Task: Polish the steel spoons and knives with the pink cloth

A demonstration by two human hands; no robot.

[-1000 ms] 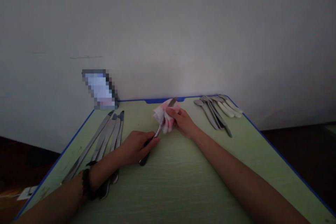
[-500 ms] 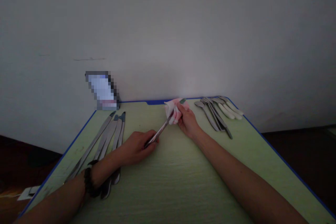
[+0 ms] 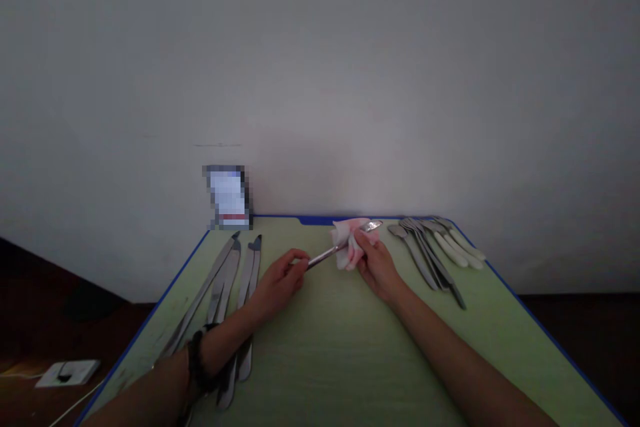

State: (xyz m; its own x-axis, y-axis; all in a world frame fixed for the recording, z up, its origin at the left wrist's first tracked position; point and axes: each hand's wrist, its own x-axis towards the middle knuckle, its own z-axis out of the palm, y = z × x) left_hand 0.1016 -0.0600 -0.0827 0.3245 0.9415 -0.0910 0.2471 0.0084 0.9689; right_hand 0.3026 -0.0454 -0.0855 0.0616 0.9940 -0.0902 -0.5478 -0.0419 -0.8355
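Observation:
My left hand (image 3: 281, 280) is closed on the handle end of a shiny metal table knife (image 3: 323, 258). The knife slants up to the right, and its rounded tip sticks out past a pink and white cloth (image 3: 342, 232). In my right hand (image 3: 379, 268) the cloth is pinched around the knife near the blade, thumb on top. Several more table knives (image 3: 227, 280) lie to the left, partly hidden under my left forearm. Right of my right hand are several metal spoons (image 3: 417, 253), fanned out, beside pieces with white handles (image 3: 453, 250).
The pale green table (image 3: 330, 360) has a blue edge and stands against a grey wall. A phone (image 3: 229, 197), blurred out, leans upright at the back left corner. On the floor at lower left lies a white power strip (image 3: 67, 373) with a cord.
The knife has turned flatter, and its tip now shows bright beyond the cloth. My left hand has risen toward the cloth. The whole view has shifted, so the table sits lower and further right.

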